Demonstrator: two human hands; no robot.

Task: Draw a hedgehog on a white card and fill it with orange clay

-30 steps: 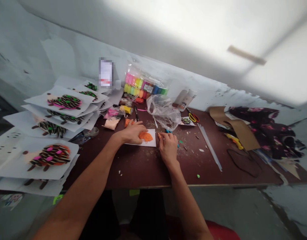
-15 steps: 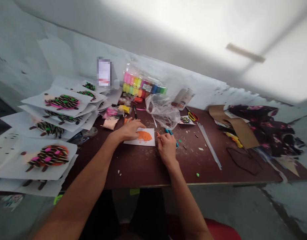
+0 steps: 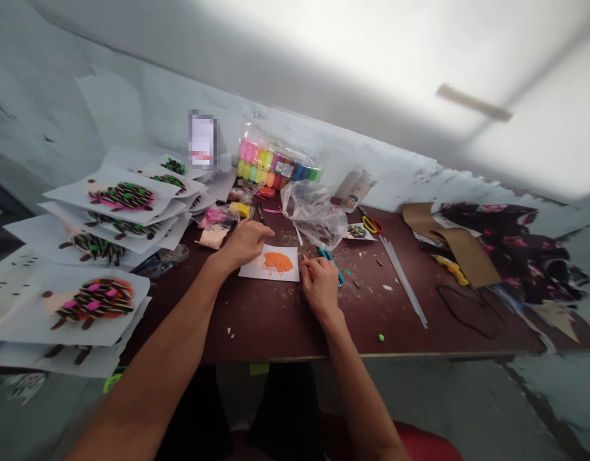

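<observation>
A white card [image 3: 288,274] lies on the dark red table, with an orange clay shape [image 3: 278,262] spread over a drawn outline and a pale area at its left end. My left hand [image 3: 247,241] is over the card's upper left corner, its fingers bent together; what they hold, if anything, is hidden. Just right of the card, my right hand [image 3: 320,275] is closed on a small orange piece [image 3: 305,258] that shows at the fingertips. Teal-handled tools [image 3: 330,264] lie just beyond the right hand.
Stacked sheets with clay hedgehogs [image 3: 98,298] fill the left side. Clay packs [image 3: 271,169], a clear plastic bag [image 3: 314,214] and scissors [image 3: 370,224] lie at the back. Translucent sticks [image 3: 404,282], brown card [image 3: 468,256] and dark floral cloth [image 3: 516,250] are on the right.
My left hand has moved up and slightly left off the orange shape, uncovering the pale area at its left end. My right hand has hardly moved.
</observation>
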